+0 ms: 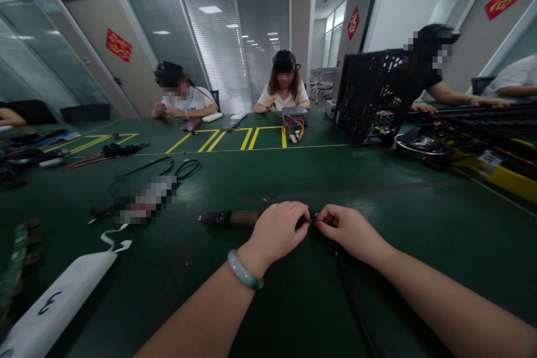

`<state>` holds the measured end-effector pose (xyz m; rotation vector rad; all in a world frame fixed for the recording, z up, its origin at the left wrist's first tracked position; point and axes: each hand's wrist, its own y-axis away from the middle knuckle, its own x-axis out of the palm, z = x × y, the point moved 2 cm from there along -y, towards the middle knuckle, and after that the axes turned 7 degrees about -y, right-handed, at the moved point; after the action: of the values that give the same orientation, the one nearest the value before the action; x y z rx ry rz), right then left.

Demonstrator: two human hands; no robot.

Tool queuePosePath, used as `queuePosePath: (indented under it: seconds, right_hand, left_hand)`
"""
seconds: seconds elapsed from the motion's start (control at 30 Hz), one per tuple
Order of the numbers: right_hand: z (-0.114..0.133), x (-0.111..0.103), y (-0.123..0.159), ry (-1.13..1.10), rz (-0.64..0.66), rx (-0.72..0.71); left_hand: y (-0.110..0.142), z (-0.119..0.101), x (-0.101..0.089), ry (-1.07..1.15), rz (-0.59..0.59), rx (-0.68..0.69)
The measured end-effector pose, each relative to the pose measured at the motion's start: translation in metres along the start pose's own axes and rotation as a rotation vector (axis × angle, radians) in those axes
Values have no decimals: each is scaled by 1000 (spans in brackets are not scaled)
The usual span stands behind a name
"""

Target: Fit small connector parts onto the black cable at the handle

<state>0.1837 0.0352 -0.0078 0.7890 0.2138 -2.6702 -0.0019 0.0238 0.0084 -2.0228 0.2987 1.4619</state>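
I have the left hand (279, 232) closed around a dark cylindrical handle (229, 219), steadying it on the green work mat (268, 179). The right hand (346, 229) pinches narrowly at its tip, where a thin black cable (349, 296) trails toward the mat's near edge.

Left hand (279, 233), right hand (350, 230) — curled, nearly touching

The green bench (377, 190) is opening straight ahead of your left hand (277, 232) and right hand (350, 229); a dark tool handle (230, 219) is lying in the way leftward, a black cable (352, 296) is running toward you between your forearms, and a black wire crate (369, 95) is standing far ahead to the right.
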Motion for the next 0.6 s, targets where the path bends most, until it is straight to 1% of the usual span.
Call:
queuePosePath:
  seconds: [0.6]
  right_hand:
    - [-2, 0, 0, -6, 16, -9]
  left_hand:
    - [-1, 0, -1, -21, 26, -17]
